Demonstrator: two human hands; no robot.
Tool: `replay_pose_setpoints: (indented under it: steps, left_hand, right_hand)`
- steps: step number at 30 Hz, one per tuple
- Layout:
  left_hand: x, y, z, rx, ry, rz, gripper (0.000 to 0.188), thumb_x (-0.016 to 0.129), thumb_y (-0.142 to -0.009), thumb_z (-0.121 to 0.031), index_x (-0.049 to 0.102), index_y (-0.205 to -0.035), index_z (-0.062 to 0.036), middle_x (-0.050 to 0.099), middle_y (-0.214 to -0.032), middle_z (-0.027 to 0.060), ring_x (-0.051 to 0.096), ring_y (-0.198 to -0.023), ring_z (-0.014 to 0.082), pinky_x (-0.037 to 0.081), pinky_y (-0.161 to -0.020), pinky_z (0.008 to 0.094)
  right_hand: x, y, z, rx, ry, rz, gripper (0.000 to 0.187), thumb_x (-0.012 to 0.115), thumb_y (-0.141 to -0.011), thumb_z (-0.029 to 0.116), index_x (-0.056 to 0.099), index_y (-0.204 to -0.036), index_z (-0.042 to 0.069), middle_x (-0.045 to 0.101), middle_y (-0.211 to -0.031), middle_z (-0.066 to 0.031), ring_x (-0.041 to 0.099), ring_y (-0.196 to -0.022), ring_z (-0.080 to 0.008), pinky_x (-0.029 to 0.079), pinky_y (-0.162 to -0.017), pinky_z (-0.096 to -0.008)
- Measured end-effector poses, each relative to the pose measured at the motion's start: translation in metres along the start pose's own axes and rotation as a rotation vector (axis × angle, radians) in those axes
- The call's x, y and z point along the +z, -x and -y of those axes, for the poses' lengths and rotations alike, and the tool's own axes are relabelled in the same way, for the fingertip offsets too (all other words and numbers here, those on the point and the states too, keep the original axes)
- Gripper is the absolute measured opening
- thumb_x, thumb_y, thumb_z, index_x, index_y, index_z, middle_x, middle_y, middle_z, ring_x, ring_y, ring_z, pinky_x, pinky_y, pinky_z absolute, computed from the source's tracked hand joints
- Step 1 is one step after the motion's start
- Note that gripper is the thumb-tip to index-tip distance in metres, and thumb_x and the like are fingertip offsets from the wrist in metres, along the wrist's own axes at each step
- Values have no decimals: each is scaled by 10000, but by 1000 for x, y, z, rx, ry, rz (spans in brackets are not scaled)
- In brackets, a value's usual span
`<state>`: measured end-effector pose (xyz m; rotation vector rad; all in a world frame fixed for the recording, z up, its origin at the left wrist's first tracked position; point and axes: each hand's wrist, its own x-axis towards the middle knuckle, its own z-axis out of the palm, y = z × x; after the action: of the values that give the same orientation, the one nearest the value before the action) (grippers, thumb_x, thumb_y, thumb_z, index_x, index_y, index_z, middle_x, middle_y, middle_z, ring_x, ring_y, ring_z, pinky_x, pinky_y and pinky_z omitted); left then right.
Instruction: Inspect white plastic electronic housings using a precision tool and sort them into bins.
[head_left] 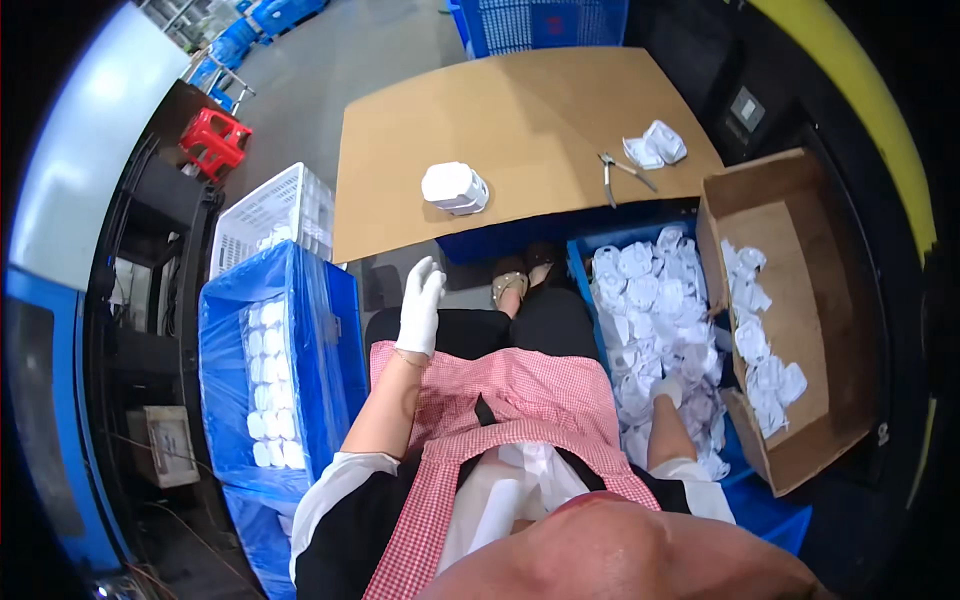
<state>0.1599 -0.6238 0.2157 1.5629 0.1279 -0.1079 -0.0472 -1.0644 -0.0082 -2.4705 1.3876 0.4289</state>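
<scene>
We judge a pick step: right hand (668,390) digs into blue bin of white plastic parts (650,310) (grip unclear), left hand (420,305) open, next lift one.

1 head-worn fisheye view, straight down over lap, brown table (520,110) ahead, blue crates at both sides.
</scene>
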Motion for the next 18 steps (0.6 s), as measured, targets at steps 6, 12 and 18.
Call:
replay_pose_setpoints:
  steps: [6, 12, 18]
  left_hand:
    - [21, 11, -7, 19, 14, 143, 486, 496, -968, -300, 411, -1369, -38, 470, -1354, 116, 497, -1194, 217, 392, -986, 337]
    - [12, 19, -22, 118, -87, 205, 462, 503, -963, -293, 448, -1334, -22, 497, -1324, 113, 520, -1166, 207, 408, -958, 324]
    - [-3, 36, -47, -12, -36, 164, 411, 495, -960, -287, 503, -1276, -24, 570, -1242, 94, 538, -1137, 191, 405, -935, 313]
  right_hand:
    - [6, 0, -7, -268, 194, 14, 283, 559, -815, 182, 594, -1073, 72, 644, -1076, -180, 620, -1022, -351, 494, -857, -458]
    - [-1, -7, 16, -193, 201, -6, 238, 500, -886, 159, 658, -1051, 92, 647, -1126, -145, 626, -1057, -308, 520, -855, -417]
    - [3, -37, 7, -116, 264, 93, 255, 549, -876, 209, 698, -1046, 90, 652, -1144, -141, 642, -1049, -286, 536, -818, -410]
